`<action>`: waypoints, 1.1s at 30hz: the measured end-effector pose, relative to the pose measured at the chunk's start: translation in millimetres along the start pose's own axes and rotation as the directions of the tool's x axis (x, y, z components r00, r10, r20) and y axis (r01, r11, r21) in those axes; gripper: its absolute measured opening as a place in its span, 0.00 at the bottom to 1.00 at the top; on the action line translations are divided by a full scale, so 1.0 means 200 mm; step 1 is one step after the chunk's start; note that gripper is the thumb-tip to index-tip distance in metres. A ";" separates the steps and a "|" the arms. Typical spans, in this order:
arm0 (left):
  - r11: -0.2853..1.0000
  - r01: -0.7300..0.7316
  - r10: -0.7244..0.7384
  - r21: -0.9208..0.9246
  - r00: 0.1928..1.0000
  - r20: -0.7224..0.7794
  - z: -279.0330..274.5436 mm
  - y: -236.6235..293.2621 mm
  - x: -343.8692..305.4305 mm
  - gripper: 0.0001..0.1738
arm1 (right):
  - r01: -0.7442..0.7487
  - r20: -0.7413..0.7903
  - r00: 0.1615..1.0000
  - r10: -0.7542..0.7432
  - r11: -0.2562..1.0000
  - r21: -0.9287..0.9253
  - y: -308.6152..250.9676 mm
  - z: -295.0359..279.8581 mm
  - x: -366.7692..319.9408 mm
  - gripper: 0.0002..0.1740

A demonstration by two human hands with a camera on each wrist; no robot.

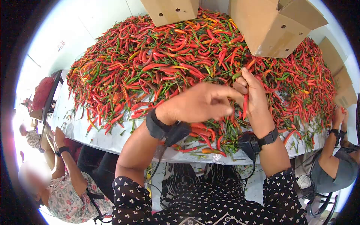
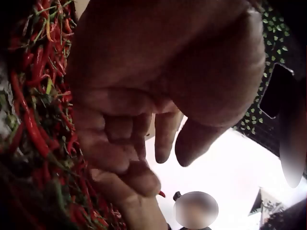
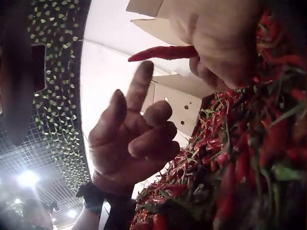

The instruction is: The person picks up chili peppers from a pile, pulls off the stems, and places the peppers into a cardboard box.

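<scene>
My right hand (image 1: 254, 90) grips a red chili pepper (image 1: 245, 107), its pointed end hanging out below the curled fingers in the head view. From the right wrist, the same chili pepper (image 3: 165, 53) sticks out sideways from the fist. A short green piece shows at the top of that hand, by the thumb. My left hand (image 1: 204, 102), blurred, is close beside the right one. In the right wrist view the left hand (image 3: 136, 136) has its forefinger extended near the chili and the other fingers loosely bent, with nothing visible in them. Both hands are above the chili pile (image 1: 150, 63).
Two cardboard boxes (image 1: 255, 30) stand on the pile at the back. Loose chilies and green stems lie along the front of the white table (image 1: 105, 140). One person (image 1: 71, 187) sits at the left, another (image 1: 335, 161) at the right. Cables hang from both wrist cameras.
</scene>
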State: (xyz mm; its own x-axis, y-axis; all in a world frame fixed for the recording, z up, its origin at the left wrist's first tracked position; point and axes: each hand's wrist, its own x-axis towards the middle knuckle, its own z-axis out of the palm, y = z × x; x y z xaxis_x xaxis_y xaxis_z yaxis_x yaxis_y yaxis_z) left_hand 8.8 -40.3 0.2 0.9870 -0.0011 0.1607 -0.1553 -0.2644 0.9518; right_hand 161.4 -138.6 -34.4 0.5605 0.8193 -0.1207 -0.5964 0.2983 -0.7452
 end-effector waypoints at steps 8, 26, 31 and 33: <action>0.996 -0.061 0.039 0.065 0.957 0.289 0.04 0.00 0.00 0.19 | -0.030 -0.040 0.999 0.029 0.999 -0.034 0.01 0.04 -0.04 0.09; 1.000 0.027 -0.025 0.011 0.988 -0.155 -0.08 -0.04 0.01 0.10 | -0.305 0.297 0.918 0.264 0.947 0.101 0.02 0.02 -0.05 0.13; 0.997 -0.013 0.015 0.081 1.000 -0.013 -0.10 -0.02 0.00 0.11 | -0.271 0.255 0.925 0.281 0.960 -0.073 0.05 -0.01 -0.03 0.12; 0.994 -0.042 0.042 0.098 0.999 0.007 -0.12 -0.02 -0.01 0.12 | -0.252 0.287 0.927 0.241 0.968 0.003 0.04 -0.05 0.00 0.09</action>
State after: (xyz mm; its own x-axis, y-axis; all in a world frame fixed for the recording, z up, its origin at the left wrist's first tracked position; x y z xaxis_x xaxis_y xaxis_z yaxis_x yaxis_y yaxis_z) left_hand 7.2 -15.6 3.1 0.9799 -0.0190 0.1986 -0.1922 -0.3577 0.9139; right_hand 162.1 -140.3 -46.7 0.2117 0.9719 -0.1033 -0.7200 0.0836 -0.6889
